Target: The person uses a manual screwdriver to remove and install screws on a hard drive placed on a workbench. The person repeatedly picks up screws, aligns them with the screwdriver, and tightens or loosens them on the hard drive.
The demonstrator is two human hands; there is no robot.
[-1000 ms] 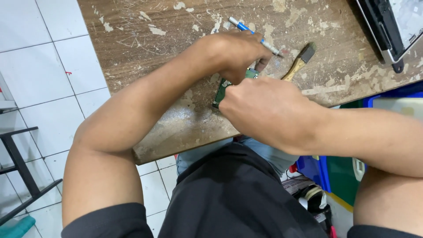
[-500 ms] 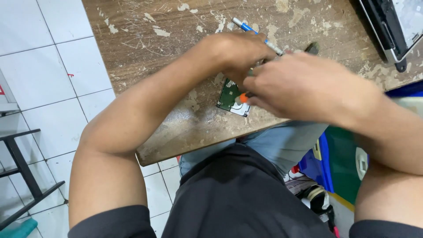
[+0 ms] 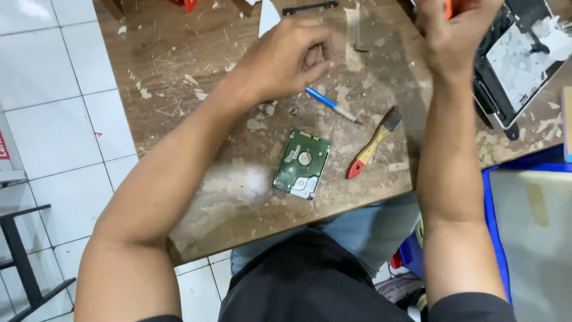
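Lying bare on the table (image 3: 179, 89), the hard drive (image 3: 302, 164) touches neither hand.

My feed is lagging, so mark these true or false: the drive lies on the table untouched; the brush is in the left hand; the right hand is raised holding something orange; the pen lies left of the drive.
1. The drive lies on the table, untouched. True.
2. The brush is in the left hand. False: it lies on the table, right of the drive.
3. The right hand is raised, holding something orange. True.
4. The pen lies left of the drive. False: it lies beyond it, by the left hand.
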